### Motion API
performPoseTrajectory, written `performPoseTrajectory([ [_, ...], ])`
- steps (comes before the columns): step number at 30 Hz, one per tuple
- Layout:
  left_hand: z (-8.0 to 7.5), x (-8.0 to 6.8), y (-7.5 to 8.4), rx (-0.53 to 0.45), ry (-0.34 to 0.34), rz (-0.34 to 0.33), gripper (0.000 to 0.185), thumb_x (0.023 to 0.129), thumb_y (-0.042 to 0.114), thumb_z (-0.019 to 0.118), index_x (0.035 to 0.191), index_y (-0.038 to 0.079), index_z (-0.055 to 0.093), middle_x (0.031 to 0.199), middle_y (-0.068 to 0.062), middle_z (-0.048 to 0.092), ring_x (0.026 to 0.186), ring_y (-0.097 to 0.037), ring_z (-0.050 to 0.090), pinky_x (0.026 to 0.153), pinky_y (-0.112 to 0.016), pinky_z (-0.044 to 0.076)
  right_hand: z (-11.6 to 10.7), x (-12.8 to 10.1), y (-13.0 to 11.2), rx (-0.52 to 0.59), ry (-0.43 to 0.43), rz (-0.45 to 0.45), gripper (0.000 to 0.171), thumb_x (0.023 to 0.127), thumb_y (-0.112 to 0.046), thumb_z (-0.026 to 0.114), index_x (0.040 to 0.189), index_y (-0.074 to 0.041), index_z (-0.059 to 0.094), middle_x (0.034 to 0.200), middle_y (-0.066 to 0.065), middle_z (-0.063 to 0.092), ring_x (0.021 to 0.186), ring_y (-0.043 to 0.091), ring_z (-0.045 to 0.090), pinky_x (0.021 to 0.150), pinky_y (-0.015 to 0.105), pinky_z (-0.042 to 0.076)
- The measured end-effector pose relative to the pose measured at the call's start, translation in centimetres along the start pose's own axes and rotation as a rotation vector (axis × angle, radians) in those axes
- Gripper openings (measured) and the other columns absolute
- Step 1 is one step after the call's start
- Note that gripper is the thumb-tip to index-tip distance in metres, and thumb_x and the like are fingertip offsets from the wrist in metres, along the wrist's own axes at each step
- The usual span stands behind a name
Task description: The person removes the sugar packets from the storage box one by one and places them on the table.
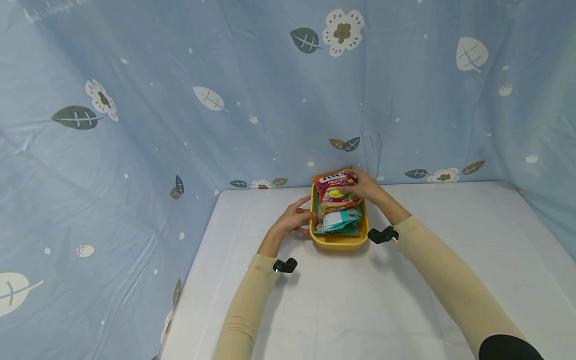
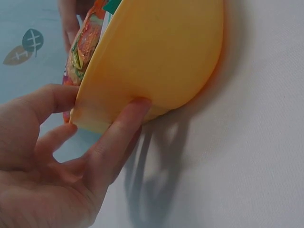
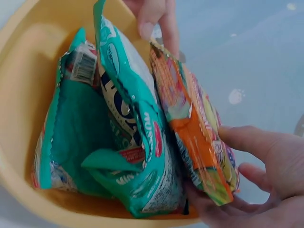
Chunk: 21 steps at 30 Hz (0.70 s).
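The right hand [image 1: 366, 186] pinches a candy bag [image 1: 335, 189] at the tub's [image 1: 337, 242] far end – two teal packs [image 1: 338, 221] lie just nearer. The left hand [image 1: 292, 220] steadies the tub's left wall, thumb and fingers [image 2: 118, 128] spread against it – no firm grasp

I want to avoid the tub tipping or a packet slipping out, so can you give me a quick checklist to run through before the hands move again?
1. Left hand steadies the yellow tub: ok, its fingers rest against the tub's outer wall.
2. Right hand has the orange candy packet: ok, fingers and thumb pinch its edge.
3. Orange packet fully seated in the tub: not ok, it stands on edge and sticks up past the far rim.
4. Teal packets stay inside: ok, both lie within the walls.
5. Tub flat on the white table: cannot tell.
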<state>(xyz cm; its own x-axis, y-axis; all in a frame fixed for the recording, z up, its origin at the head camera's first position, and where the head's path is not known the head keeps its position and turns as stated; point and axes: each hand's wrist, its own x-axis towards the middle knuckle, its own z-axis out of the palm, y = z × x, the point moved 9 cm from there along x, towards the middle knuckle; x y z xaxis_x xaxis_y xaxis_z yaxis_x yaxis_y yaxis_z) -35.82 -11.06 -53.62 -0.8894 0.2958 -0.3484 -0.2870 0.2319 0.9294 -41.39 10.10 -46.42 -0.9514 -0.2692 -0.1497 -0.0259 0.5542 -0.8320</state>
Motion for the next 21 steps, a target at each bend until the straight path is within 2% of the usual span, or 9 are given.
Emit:
performPoseTrajectory([
  [8,-0.1,0.2,-0.2,-0.006,-0.001,-0.008,0.069,0.094,0.014,0.065,0.151,0.037,0.035,0.133,-0.022,0.055,0.105,-0.032,0.068,0.075,-0.050,0.062,0.4,0.7,1.1,0.069,-0.046,0.013,0.073,0.093,-0.022,0.069,0.152,-0.004,0.031,0.157,0.022,0.029,0.139,0.041,0.035,0.117,0.056,0.034],
  [14,0.0,0.1,0.0,-0.009,0.006,-0.008,0.068,0.094,0.014,0.065,0.151,0.037,0.036,0.133,-0.021,0.055,0.101,-0.028,0.069,0.074,-0.049,0.062,0.5,0.6,1.3,0.069,-0.069,0.010,0.073,0.093,-0.026,0.068,0.154,-0.008,0.030,0.159,0.021,0.027,0.140,0.041,0.034,0.117,0.057,0.034],
  [21,0.0,0.2,-0.2,-0.025,0.008,-0.009,0.069,0.093,0.013,0.065,0.151,0.038,0.036,0.131,-0.021,0.056,0.103,-0.031,0.068,0.073,-0.048,0.063,0.4,0.5,1.2,0.107,-0.052,0.011,0.068,0.095,-0.024,0.066,0.153,-0.011,0.033,0.153,0.024,0.035,0.133,0.041,0.043,0.111,0.055,0.042],
])
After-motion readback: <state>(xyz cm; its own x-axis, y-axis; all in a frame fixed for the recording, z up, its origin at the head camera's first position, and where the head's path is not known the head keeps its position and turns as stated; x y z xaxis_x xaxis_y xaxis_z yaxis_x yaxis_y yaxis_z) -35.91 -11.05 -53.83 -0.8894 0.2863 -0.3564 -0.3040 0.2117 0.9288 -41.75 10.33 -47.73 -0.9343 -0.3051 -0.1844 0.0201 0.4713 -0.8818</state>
